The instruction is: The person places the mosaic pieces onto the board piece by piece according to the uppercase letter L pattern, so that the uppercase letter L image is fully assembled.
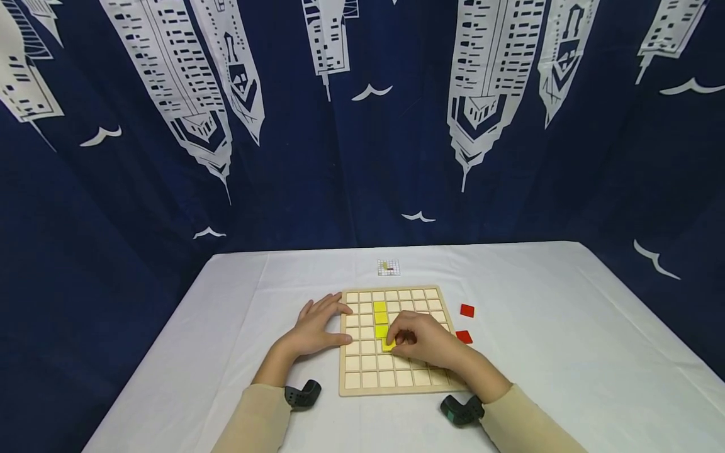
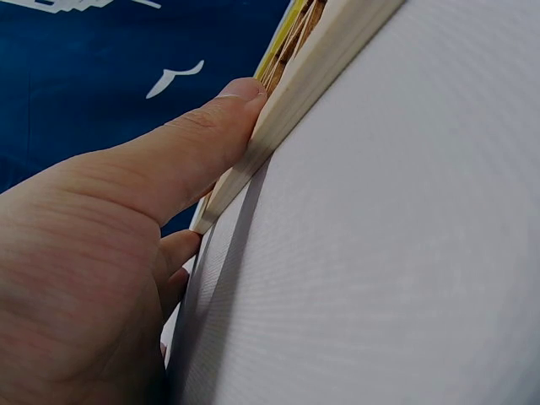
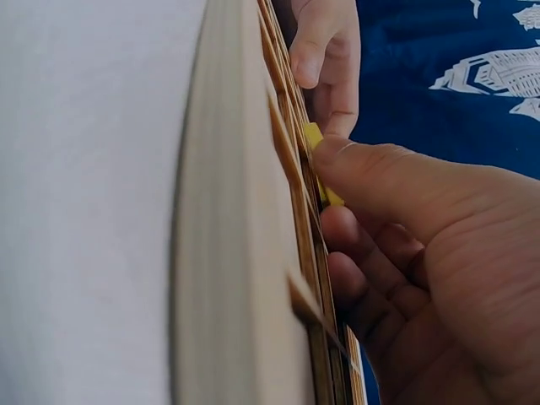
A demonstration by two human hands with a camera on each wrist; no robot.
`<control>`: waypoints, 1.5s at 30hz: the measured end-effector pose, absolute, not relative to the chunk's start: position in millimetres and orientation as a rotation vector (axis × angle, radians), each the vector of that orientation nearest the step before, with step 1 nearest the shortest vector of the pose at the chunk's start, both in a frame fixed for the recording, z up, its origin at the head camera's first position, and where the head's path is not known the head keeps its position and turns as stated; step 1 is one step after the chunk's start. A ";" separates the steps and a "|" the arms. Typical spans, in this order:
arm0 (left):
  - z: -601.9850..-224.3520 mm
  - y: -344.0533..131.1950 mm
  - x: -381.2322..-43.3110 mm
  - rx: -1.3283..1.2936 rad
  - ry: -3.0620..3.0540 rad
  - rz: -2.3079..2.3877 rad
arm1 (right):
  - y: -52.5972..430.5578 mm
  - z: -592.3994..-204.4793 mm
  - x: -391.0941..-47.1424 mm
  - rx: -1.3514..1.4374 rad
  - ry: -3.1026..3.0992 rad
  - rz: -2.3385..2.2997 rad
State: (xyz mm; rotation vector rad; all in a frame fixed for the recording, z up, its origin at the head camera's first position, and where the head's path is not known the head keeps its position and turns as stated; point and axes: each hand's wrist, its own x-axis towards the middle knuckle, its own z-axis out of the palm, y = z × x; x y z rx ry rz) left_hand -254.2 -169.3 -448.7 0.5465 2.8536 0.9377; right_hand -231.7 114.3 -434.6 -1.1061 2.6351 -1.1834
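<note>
A wooden grid board lies on the table, its squares divided by thin raised strips. Several yellow square tiles form a column in it. My right hand pinches another yellow tile low over the grid, just below and right of that column. In the right wrist view the thumb presses this tile's near side, with curled fingers beneath. My left hand rests spread at the board's left edge, and its thumb lies on the rim in the left wrist view.
Two red tiles, an upper one and a lower one, lie right of the board. Behind it is a small card printed with a coloured grid pattern. A white cloth covers the table; a dark blue printed curtain hangs behind.
</note>
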 end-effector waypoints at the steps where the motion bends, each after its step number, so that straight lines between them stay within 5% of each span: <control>1: -448.4 -169.2 -254.4 0.548 2.854 0.939 | 113.8 -434.6 -231.4 -1.108 2.638 -1.178; 33: -449.2 -167.4 -254.9 0.521 2.874 0.962 | 116.6 -425.8 -227.5 -1.213 2.574 -1.087; 45: -448.9 -166.3 -254.3 0.498 2.879 1.000 | 171.6 -403.5 -249.2 -0.863 2.898 -1.200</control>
